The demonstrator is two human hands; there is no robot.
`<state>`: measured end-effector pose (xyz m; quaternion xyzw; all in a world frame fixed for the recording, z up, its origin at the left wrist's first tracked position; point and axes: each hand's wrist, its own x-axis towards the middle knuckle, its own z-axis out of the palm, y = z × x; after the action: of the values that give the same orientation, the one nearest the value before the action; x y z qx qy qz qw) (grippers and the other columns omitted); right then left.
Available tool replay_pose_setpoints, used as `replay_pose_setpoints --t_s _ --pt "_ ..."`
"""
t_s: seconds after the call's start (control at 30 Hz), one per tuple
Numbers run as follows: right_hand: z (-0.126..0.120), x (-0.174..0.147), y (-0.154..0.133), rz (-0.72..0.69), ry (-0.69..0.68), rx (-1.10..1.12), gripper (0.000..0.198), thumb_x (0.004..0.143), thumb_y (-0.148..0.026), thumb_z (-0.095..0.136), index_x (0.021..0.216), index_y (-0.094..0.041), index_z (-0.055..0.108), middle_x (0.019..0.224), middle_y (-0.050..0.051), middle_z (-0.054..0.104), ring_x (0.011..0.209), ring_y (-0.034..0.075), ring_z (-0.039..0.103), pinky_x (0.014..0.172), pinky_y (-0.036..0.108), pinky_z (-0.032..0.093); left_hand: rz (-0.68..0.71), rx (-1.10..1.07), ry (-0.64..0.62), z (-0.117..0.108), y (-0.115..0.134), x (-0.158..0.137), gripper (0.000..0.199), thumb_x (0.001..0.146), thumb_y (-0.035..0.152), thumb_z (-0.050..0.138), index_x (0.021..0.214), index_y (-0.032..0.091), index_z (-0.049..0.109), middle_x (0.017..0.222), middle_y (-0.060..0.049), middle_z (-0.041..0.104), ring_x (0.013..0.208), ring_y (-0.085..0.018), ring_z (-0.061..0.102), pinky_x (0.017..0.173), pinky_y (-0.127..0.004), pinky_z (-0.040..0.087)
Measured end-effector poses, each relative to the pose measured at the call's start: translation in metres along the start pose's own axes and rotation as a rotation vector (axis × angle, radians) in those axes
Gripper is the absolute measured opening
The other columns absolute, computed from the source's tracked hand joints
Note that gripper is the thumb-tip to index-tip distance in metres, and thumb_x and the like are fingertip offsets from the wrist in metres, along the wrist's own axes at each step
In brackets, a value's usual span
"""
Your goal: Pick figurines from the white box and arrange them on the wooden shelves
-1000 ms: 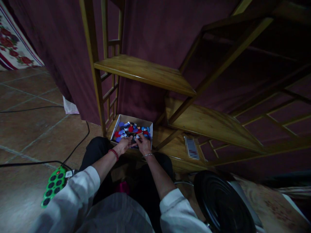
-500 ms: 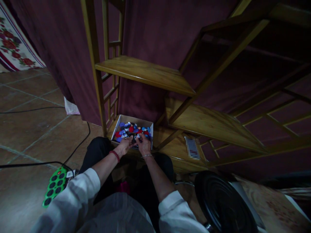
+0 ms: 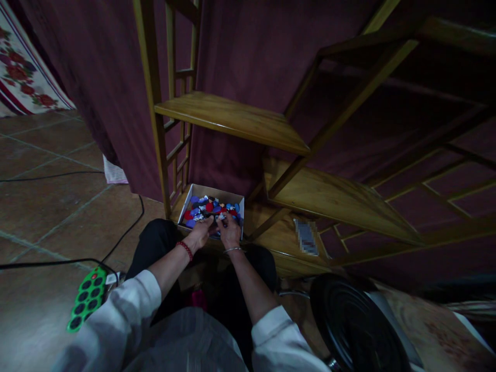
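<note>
A shallow white box [image 3: 242, 227] on the low wooden shelf holds several small figures [image 3: 210, 206] in red, purple, blue and white. My left hand [image 3: 199, 234], with a red bead bracelet at its wrist, is at the box's near edge, fingers curled round a small dark thing whose kind I cannot make out. Close beside it, my right hand [image 3: 231, 233], wearing a thin silver bangle, pinches a small whitish piece that looks like one of the figures. The fingertips of both hands almost meet over the box, and the hands hide its near side.
Wooden shelving [image 3: 232, 119] rises around the box, with a board above it. A flat grey packet [image 3: 307, 236] lies on the low shelf to the right. A green power strip [image 3: 87, 299] and black cables are on the floor at left; a round black seat [image 3: 356, 325] stands at right.
Both hands stay at the box's near edge, with only slight finger movement. The view has shifted a little.
</note>
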<state>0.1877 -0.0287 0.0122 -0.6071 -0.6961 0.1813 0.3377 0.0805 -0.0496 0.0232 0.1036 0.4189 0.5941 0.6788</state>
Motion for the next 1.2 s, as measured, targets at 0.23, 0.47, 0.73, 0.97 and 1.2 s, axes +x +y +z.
replay_pose_setpoints --t_s 0.23,0.47,0.73,0.97,1.2 --pt "-0.001 0.004 0.004 -0.057 -0.039 0.042 0.025 0.076 -0.027 0.056 0.1 -0.024 0.058 0.083 0.002 0.068 0.078 0.017 0.063 0.074 0.028 0.047 -0.016 -0.005 -0.004 -0.002 0.003 0.001 0.019 0.081 0.012 0.051 0.062 0.011 0.055 0.057 0.0 0.058 0.055 -0.008 0.055 0.066 -0.028 0.054" --pt "0.0 0.005 0.006 -0.061 -0.02 0.072 0.026 0.076 -0.028 0.055 0.102 -0.027 0.058 0.087 0.0 0.067 0.082 0.016 0.062 0.076 0.028 0.047 -0.005 0.021 -0.022 0.001 0.004 0.001 0.018 0.081 0.014 0.051 0.064 0.011 0.054 0.058 -0.001 0.058 0.054 -0.008 0.055 0.064 -0.027 0.054" --pt "-0.008 0.008 0.002 -0.106 -0.056 0.072 0.027 0.076 -0.026 0.055 0.102 -0.027 0.06 0.091 0.002 0.067 0.083 0.017 0.061 0.078 0.029 0.047 -0.006 0.041 0.014 0.004 0.007 -0.003 0.016 0.079 0.015 0.054 0.064 0.012 0.054 0.057 -0.001 0.057 0.055 -0.009 0.056 0.07 -0.034 0.054" --pt "-0.012 0.007 0.003 -0.139 -0.073 0.068 0.028 0.076 -0.025 0.054 0.103 -0.026 0.06 0.091 0.003 0.066 0.082 0.018 0.06 0.079 0.031 0.046 -0.02 0.048 -0.007 0.007 0.008 -0.009 0.017 0.081 0.014 0.051 0.064 0.012 0.053 0.058 -0.001 0.057 0.056 -0.008 0.056 0.076 -0.036 0.054" --pt "-0.013 0.012 0.007 -0.14 -0.113 0.1 0.029 0.076 -0.026 0.055 0.104 -0.026 0.061 0.097 0.002 0.066 0.088 0.018 0.06 0.083 0.032 0.045 -0.02 0.057 -0.028 0.007 0.012 -0.011 0.018 0.082 0.013 0.049 0.064 0.012 0.053 0.053 0.002 0.054 0.052 -0.007 0.053 0.077 -0.037 0.053"
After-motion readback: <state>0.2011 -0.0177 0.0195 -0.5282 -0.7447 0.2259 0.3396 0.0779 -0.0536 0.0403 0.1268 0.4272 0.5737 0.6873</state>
